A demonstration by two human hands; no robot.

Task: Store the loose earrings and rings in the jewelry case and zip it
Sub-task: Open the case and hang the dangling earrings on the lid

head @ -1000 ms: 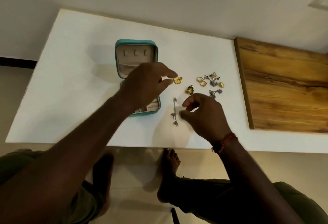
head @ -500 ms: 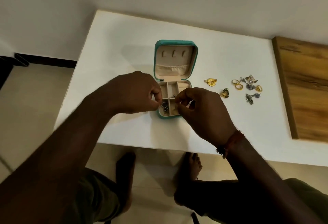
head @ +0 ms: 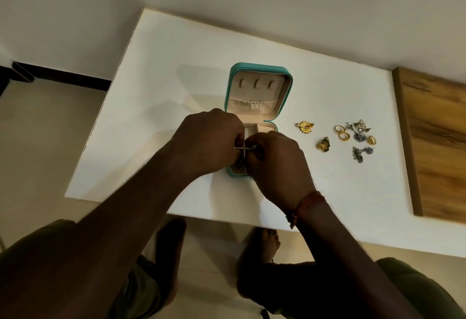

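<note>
Left hand [head: 211, 142] is curled over the near half of the open teal zip-up jewelry case [head: 230, 91], fingertips pinching one end of a long thin silver earring [head: 244, 148]. The right hand [head: 276, 164] pinches the other end, and both hold it low over the beige divided tray. My read: it takes two hands because the piece is long and needs steering into a narrow slot. A dark piece [head: 238, 166] sits in the near-left compartment; I can't tell what it is. The lid stands back, its three hooks and gathered pocket looking bare. Moving right across the white counter [head: 164, 71]: a gold flower earring [head: 305, 126], a gold-and-green earring [head: 323, 145], then gold rings [head: 341, 133] and a tangle of silver earrings [head: 359, 133], all waiting near the wooden board [head: 436, 142] at the counter's right end.
</note>
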